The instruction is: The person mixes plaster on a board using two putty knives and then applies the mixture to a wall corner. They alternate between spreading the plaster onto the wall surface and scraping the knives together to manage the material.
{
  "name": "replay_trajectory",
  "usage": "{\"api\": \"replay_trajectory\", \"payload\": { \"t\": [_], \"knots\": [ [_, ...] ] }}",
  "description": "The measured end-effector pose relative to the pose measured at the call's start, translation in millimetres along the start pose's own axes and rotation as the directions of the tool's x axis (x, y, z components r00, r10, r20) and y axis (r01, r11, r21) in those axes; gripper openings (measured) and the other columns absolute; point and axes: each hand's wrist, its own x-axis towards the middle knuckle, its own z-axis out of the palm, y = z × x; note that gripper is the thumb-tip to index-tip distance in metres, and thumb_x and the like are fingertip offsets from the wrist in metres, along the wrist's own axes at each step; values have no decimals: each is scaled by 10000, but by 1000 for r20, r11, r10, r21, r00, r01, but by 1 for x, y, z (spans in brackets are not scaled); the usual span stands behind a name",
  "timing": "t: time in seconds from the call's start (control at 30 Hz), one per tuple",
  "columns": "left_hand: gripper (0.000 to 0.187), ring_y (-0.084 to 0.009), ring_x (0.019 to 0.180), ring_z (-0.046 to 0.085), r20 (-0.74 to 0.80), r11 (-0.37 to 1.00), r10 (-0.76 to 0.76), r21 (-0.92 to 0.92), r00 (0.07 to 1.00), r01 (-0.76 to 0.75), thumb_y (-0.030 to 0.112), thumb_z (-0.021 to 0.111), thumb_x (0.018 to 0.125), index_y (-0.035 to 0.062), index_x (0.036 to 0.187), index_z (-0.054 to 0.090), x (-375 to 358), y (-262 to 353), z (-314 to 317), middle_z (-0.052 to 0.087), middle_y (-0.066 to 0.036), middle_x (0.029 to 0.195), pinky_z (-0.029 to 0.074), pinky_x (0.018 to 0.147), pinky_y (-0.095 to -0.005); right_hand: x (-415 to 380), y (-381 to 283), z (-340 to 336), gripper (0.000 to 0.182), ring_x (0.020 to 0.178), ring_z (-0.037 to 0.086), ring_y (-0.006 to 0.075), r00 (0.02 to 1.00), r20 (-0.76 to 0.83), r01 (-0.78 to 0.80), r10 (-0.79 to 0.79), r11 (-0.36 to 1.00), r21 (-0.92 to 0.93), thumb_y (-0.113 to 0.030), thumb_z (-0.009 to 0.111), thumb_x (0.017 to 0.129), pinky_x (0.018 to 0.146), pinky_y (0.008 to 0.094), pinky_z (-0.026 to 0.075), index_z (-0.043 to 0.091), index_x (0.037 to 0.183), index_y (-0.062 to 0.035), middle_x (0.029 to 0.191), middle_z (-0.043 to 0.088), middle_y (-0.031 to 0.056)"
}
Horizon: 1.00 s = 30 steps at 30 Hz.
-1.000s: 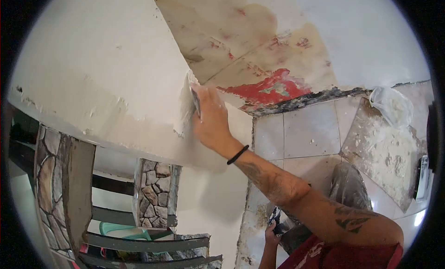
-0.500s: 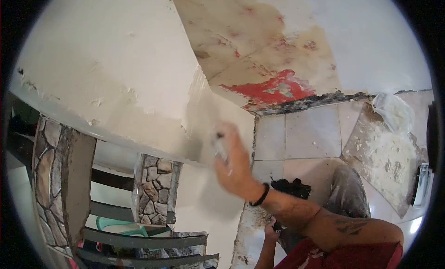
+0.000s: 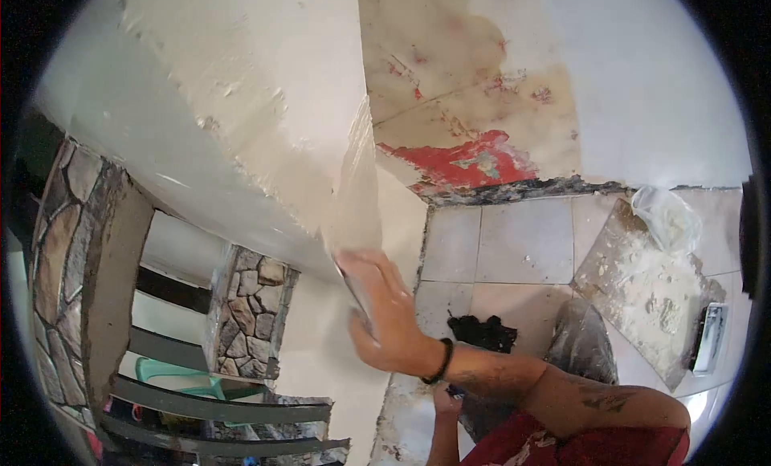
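My right hand (image 3: 385, 309), with a dark band on its wrist, is wrapped round a thin flat scraper (image 3: 357, 293). The blade's edge is at the cream-coated wall (image 3: 321, 161), beside a smooth wet strip of putty (image 3: 355, 177) near the corner. Below the right forearm, my left hand (image 3: 446, 400) is closed by a small dark thing that I cannot make out; it is partly hidden.
A peeling wall patch (image 3: 482, 161) shows red. On the tiled floor (image 3: 514, 237) are a dark rag (image 3: 482, 332), a powder-covered board (image 3: 646, 293), a plastic bag (image 3: 668, 217) and a metal tool (image 3: 709, 337). Stone-clad posts (image 3: 253, 313) and dark rails (image 3: 217, 402) stand left.
The right hand has moved left and down with the scraper, now at the wall. The view has shifted, showing more of the wet band on the left wall.
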Motion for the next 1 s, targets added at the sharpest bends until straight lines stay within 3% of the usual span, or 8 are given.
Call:
{"api": "replay_trajectory", "payload": {
  "t": [0.07,0.13,0.17,0.23,0.37,0.57,0.77,1.0],
  "knots": [
    [233,-279,912,586,103,336,-623,-860,775,385,83,540,821,-11,1034,564,20,57,-6,611,-138,990,468,822,-402,-17,9,-24,540,1104,444,344,999,9,39,-41,992,123,32,474,685,946,438,340,415,1217,-33,1146,481,189],
    [246,-291,933,575,99,109,-773,-952,627,285,69,546,811,-5,1045,562,52,128,-28,606,-140,1000,460,833,-428,-33,36,-68,521,1113,460,276,999,5,-46,45,992,116,38,498,710,939,397,363,422,1219,-39,1152,490,149],
    [259,-285,938,573,126,8,-622,-986,773,167,57,531,821,-5,1072,552,58,75,-25,598,-138,1020,459,843,-430,-32,44,-95,517,1107,469,235,977,83,-202,196,977,70,42,512,724,922,367,383,419,1225,-44,1156,491,125],
    [282,-263,919,587,182,-50,-608,-980,773,191,4,508,817,-16,1097,533,74,101,-42,599,-112,1014,480,827,-410,-28,40,-122,510,1101,473,191,757,249,-579,605,444,684,57,518,735,896,316,401,416,1224,-44,1172,480,98],
    [320,-216,859,604,-33,187,-376,-982,926,41,-18,538,789,-22,1106,505,100,229,-60,596,-105,981,503,765,-364,-49,42,-145,555,1130,456,189,706,388,-692,593,459,558,115,495,712,915,305,384,400,1233,-52,1228,440,90],
    [323,-167,865,584,-88,149,-412,-988,907,-29,0,561,794,-2,1111,496,114,236,-41,577,-79,999,481,756,-293,-52,36,-150,645,1201,385,274,805,562,-238,192,971,9,198,414,623,997,351,292,416,1207,-75,1235,427,140],
    [233,-143,817,592,-61,76,-454,-997,889,-30,8,559,799,3,1031,536,111,248,-43,595,-71,948,494,696,-284,-52,38,-157,718,1208,377,303,803,565,-127,189,981,-147,192,375,544,1014,374,288,427,1208,-78,1235,413,174],
    [222,-188,805,608,133,-45,-449,-991,884,126,48,545,826,-3,1041,535,111,240,-36,600,-83,951,512,701,-335,-61,54,-155,769,1199,365,357,510,781,-64,361,921,-384,226,372,510,1029,374,290,427,1213,-80,1243,366,172]
  ]
}}
